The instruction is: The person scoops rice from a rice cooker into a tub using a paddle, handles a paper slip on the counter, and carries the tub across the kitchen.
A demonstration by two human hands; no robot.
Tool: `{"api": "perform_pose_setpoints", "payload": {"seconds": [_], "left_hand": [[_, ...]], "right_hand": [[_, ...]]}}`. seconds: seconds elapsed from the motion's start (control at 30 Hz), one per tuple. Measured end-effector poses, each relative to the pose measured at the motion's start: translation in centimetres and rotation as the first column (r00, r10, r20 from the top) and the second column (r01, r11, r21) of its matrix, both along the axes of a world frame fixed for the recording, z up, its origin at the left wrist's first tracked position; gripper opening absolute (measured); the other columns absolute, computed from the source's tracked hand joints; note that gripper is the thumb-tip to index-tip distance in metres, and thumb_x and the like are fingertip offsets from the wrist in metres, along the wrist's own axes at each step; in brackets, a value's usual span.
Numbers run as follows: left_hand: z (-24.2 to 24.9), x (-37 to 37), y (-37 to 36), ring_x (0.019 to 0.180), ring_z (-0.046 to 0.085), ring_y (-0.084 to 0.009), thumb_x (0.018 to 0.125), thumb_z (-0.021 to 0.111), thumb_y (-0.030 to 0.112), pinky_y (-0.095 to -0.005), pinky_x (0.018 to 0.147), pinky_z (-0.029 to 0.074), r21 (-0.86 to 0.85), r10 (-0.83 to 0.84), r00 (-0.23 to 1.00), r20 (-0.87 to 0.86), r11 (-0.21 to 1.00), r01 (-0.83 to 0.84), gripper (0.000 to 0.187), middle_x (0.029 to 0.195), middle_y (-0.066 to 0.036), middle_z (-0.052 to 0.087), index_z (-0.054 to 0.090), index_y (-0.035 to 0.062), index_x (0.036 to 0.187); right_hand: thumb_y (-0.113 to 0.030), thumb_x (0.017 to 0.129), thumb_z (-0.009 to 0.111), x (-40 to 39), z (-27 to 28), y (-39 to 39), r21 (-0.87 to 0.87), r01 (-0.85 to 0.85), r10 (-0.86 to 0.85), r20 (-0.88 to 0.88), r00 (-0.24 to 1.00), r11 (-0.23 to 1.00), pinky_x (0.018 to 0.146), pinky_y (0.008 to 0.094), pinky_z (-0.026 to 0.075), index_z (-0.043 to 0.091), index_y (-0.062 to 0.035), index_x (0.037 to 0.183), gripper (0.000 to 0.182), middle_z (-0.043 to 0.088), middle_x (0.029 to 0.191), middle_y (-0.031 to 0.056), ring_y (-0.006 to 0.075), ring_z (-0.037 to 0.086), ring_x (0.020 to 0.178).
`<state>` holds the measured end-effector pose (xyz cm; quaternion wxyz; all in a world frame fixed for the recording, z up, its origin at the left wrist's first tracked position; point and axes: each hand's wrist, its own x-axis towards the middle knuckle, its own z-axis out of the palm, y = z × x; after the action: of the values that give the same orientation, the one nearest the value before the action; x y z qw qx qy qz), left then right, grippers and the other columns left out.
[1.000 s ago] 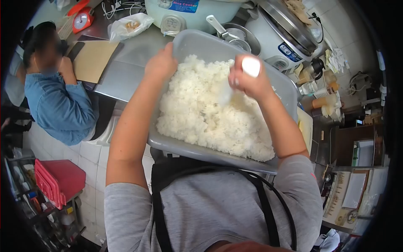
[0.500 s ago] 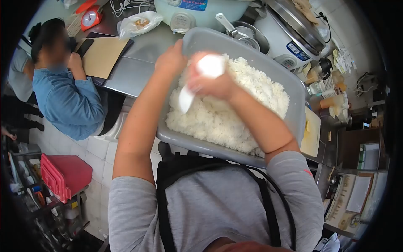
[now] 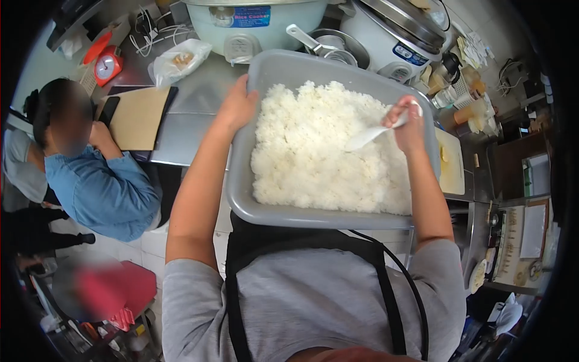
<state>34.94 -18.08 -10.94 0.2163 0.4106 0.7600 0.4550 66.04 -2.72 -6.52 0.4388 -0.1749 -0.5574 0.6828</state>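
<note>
Cooked white rice (image 3: 313, 151) fills a large grey plastic tub (image 3: 239, 181) in front of me. My left hand (image 3: 237, 107) is closed over the tub's left rim near the far corner, thumb on the inner side. Over the right part of the tub, my right hand (image 3: 410, 127) wraps round the handle of a white rice paddle (image 3: 369, 137). The paddle slants down to the left, its blade against the rice surface.
Behind the tub stand two rice cookers (image 3: 256, 30) and a metal pot (image 3: 356, 45) holding a white-handled utensil. A plastic bag (image 3: 180, 60) and a red scale (image 3: 108, 65) lie left. A seated person (image 3: 99, 187) leans on the counter. A cutting board (image 3: 451, 163) lies right.
My right hand has swung with the paddle from the tub's left side to its right side. My left hand stays at the left rim. The view has shifted slightly.
</note>
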Motion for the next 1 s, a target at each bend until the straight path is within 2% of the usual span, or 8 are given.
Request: {"api": "perform_pose_setpoints", "payload": {"seconds": [0.13, 0.23, 0.37, 0.47, 0.57, 0.8, 0.9, 1.0], "left_hand": [[-2.3, -7.1, 0.5, 0.092, 0.053, -0.0233, 0.080, 0.048, 0.018, -0.0304, 0.078, 0.041, -0.077, 0.060, 0.942, 0.329, 0.996, -0.036, 0.037, 0.104, -0.019, 0.053, 0.047, 0.0047, 0.114], [-6.3, -11.6, 2.2, 0.094, 0.053, -0.0257, 0.078, 0.051, 0.018, -0.0328, 0.078, 0.042, -0.188, -0.075, 0.996, -0.045, 0.980, 0.065, 0.035, 0.103, -0.018, 0.053, 0.051, 0.0059, 0.111], [-7.6, -11.4, 5.6, 0.094, 0.051, -0.0324, 0.075, 0.056, 0.017, -0.0392, 0.081, 0.041, -0.187, -0.193, 0.908, -0.372, 0.974, 0.130, 0.038, 0.107, -0.017, 0.050, 0.051, 0.0068, 0.111], [-10.9, -11.7, 9.4, 0.092, 0.050, -0.0337, 0.073, 0.057, 0.017, -0.0400, 0.080, 0.041, -0.077, -0.255, 0.769, -0.586, 0.962, 0.261, 0.041, 0.105, -0.017, 0.051, 0.050, 0.0079, 0.113], [-10.7, -10.2, 10.6, 0.091, 0.048, -0.0307, 0.074, 0.056, 0.019, -0.0406, 0.078, 0.041, -0.203, -0.365, 0.675, -0.642, 0.929, 0.309, 0.028, 0.099, -0.011, 0.051, 0.056, 0.0062, 0.099], [-14.9, -11.4, 11.6, 0.081, 0.052, -0.0304, 0.075, 0.044, 0.010, -0.0393, 0.071, 0.043, -0.173, -0.320, 0.626, -0.711, 0.943, 0.285, 0.016, 0.081, -0.016, 0.054, 0.057, 0.0020, 0.078], [-13.5, -12.8, 9.9, 0.075, 0.055, -0.0300, 0.076, 0.045, 0.009, -0.0375, 0.067, 0.044, -0.120, -0.292, 0.752, -0.591, 0.954, 0.276, 0.014, 0.077, -0.017, 0.056, 0.057, 0.0009, 0.076], [-7.7, -13.0, 7.5, 0.071, 0.057, -0.0297, 0.077, 0.046, 0.006, -0.0355, 0.063, 0.045, -0.040, -0.243, 0.903, -0.355, 0.969, 0.245, 0.011, 0.075, -0.015, 0.059, 0.055, 0.0001, 0.078]], "right_hand": [[-0.022, 0.083, 0.053, 0.2, 1.8, -0.9, 0.555, 0.520, -0.675, 0.105, 0.730, 0.649, 0.054, 0.0335, 0.044, 0.044, -0.0037, 0.104, 0.029, 0.053, 0.070, 0.0097, 0.0225, 0.054, 0.056], [-0.026, 0.074, 0.063, 1.5, 2.4, -1.4, 0.978, 0.104, -0.909, 0.124, 0.397, 0.179, 0.056, 0.0335, 0.043, 0.052, -0.0033, 0.086, 0.027, 0.056, 0.073, 0.0119, 0.0259, 0.055, 0.057], [-0.034, 0.061, 0.070, -2.0, 7.1, -7.6, 0.784, -0.250, -0.820, 0.515, -0.251, 0.569, 0.058, 0.0363, 0.043, 0.053, -0.0044, 0.071, 0.036, 0.058, 0.070, 0.0113, 0.0293, 0.056, 0.065], [-0.032, 0.058, 0.071, -3.8, 8.0, -10.8, 0.623, -0.426, -0.754, 0.551, -0.356, 0.656, 0.059, 0.0368, 0.045, 0.057, -0.0062, 0.074, 0.034, 0.060, 0.073, 0.0101, 0.0286, 0.058, 0.069], [-0.023, 0.066, 0.060, -5.2, 5.5, -12.8, 0.389, -0.468, -0.607, 0.565, -0.559, 0.793, 0.063, 0.0356, 0.047, 0.061, -0.0072, 0.078, 0.019, 0.062, 0.078, 0.0097, 0.0251, 0.061, 0.073], [-0.012, 0.072, 0.047, -6.1, 6.6, -13.8, 0.270, -0.339, -0.433, 0.606, -0.668, 0.901, 0.065, 0.0366, 0.047, 0.061, -0.0063, 0.083, 0.019, 0.063, 0.079, 0.0111, 0.0249, 0.061, 0.074], [-0.010, 0.071, 0.045, -5.5, 11.7, -15.0, 0.432, -0.147, -0.427, 0.672, -0.605, 0.890, 0.069, 0.0365, 0.047, 0.061, -0.0070, 0.087, 0.023, 0.062, 0.085, 0.0121, 0.0267, 0.060, 0.079], [-0.009, 0.070, 0.043, -2.5, 8.8, -13.8, 0.362, -0.161, -0.386, 0.725, -0.571, 0.918, 0.072, 0.0363, 0.046, 0.061, -0.0077, 0.090, 0.027, 0.061, 0.090, 0.0131, 0.0279, 0.059, 0.085]]}}
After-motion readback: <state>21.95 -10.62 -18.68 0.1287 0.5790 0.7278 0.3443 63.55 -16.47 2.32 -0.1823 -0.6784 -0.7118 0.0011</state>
